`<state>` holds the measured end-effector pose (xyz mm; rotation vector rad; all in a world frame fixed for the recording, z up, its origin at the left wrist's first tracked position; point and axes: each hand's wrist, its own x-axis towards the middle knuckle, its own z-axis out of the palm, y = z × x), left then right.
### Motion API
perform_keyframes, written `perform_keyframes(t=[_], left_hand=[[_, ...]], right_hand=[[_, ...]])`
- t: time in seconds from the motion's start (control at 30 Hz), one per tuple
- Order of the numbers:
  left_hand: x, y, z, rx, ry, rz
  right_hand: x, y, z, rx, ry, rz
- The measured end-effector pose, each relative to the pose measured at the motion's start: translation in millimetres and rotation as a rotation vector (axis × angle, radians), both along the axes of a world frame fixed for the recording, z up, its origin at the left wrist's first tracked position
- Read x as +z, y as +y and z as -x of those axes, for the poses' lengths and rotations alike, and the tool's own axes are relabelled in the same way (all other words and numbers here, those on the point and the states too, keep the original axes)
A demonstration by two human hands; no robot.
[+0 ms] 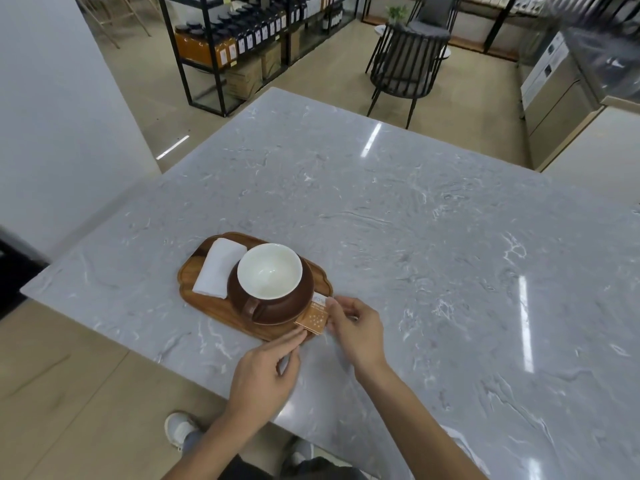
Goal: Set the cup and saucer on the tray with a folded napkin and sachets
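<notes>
Sachets [316, 315] lie on tray [207, 303] between left hand [265, 368] and right hand [356, 327].

Single head-worn wide-angle view, looking forward and steeply down from above near corner of grey marbled stone counter [398, 209]. Oval brown wooden tray [207, 308] close below, left of centre. Dark slatted chair [407, 64] and black metal shelving [221, 39] far off at top. Edges bowed by lens.
</notes>
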<state>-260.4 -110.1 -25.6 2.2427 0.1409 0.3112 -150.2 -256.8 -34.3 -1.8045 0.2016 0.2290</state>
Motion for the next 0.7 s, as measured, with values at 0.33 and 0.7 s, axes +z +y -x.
perform_keyframes(t=[0.33, 0.7], left_hand=[[-10, 10, -3, 0.018, 0.036, 0.187], [15, 26, -7, -0.115, -0.010, 0.256]], right_hand=[[-10, 7, 6, -0.085, 0.000, -0.154], [4, -16, 2, -0.038, -0.023, -0.069]])
